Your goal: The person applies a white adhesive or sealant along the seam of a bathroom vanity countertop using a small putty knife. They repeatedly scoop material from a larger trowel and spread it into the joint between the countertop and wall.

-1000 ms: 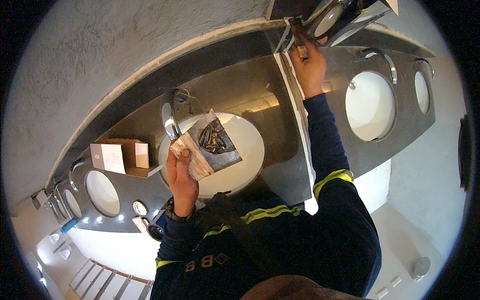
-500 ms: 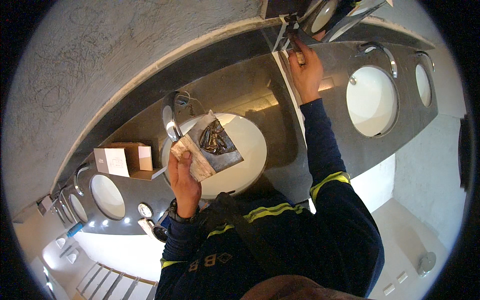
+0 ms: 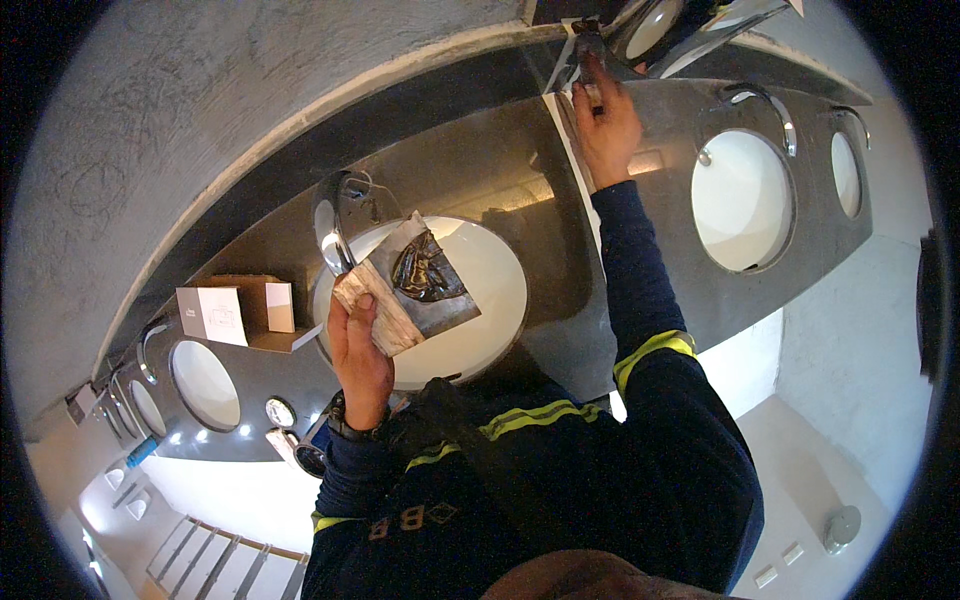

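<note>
My left hand (image 3: 360, 350) grips a square board (image 3: 415, 295) by its near edge, above a round white basin (image 3: 490, 300). A lump of dark paste (image 3: 425, 272) lies on the board. My right hand (image 3: 605, 120) reaches far forward to the back edge of the dark grey counter (image 3: 560, 260). Its fingers are closed on a small flat tool (image 3: 587, 45) pressed where the counter meets the wall. A pale strip (image 3: 562, 130) runs across the counter just left of that hand.
The counter holds more round white basins (image 3: 742, 200) (image 3: 205, 385). Chrome taps (image 3: 332, 232) (image 3: 768, 100) stand behind the basins. An open cardboard box (image 3: 240, 305) sits on the counter to the left. A rough grey wall (image 3: 200, 110) rises behind.
My right hand has edged slightly farther toward the wall with the tool. My left hand keeps the board in about the same place.
</note>
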Tool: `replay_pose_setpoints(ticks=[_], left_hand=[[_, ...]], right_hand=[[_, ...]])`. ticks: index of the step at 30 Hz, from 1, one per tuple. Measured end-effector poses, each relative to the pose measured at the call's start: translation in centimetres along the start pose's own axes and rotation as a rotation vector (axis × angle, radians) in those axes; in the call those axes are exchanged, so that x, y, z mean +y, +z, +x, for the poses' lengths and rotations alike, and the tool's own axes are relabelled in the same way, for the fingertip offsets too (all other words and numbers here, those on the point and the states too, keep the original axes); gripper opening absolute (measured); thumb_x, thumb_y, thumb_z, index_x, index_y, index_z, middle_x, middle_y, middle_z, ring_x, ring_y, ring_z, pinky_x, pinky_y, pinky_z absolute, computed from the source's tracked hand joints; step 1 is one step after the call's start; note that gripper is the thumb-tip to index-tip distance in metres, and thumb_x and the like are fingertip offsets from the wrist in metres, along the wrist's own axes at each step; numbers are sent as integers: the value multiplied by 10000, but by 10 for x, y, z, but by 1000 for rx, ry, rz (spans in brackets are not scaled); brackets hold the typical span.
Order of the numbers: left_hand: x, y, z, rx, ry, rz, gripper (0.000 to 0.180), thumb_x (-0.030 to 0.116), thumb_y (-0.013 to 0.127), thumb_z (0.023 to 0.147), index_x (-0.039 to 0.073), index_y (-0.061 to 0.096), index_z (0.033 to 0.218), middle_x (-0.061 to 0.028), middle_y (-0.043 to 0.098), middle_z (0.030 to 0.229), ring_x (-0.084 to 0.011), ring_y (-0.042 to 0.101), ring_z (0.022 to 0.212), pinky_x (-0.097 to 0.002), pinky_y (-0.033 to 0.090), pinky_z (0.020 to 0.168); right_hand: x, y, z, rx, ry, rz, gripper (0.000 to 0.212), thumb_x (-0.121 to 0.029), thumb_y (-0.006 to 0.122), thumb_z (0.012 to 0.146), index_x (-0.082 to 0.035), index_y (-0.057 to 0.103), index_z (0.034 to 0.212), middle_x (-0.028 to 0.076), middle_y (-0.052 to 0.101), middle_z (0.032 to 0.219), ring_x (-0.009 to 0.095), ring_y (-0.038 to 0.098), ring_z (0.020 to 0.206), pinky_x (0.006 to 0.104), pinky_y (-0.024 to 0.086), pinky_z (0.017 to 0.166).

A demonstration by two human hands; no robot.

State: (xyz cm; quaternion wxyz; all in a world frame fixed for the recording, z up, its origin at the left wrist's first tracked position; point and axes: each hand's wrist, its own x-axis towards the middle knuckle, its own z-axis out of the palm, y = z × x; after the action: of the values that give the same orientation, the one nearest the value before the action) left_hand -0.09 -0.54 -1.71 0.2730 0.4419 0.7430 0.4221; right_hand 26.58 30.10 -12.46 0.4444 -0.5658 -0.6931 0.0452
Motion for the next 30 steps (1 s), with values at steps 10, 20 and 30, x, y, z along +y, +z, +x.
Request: replay_pose_setpoints(ticks=[10,20,30], left_hand=[[2,1,2,-10,-138,-269,323,-6,538,994,93,552,1301,-242,590,1297,-375,618,1160,-412,516,968],[5,-2,0,-2,-189,-300,346,2,553,980,73,553,1319,-278,567,1364,-420,600,1197,-438,494,1007],[4,0,1,66,-178,-498,411,255,581,1004,14,538,1334,-77,602,1177,-165,590,1045,-304,476,913]], right_hand=[[12,13,-25,-148,106,-107,435,-349,654,963,-230,636,1381,176,692,1107,358,700,931,431,553,792],[22,5,-52,-190,754,889,351,-195,453,1058,-65,467,1383,147,745,949,145,610,672,287,467,597],[66,35,-38,-312,918,763,238,-117,539,988,38,616,1151,104,750,906,133,623,637,268,457,516]])
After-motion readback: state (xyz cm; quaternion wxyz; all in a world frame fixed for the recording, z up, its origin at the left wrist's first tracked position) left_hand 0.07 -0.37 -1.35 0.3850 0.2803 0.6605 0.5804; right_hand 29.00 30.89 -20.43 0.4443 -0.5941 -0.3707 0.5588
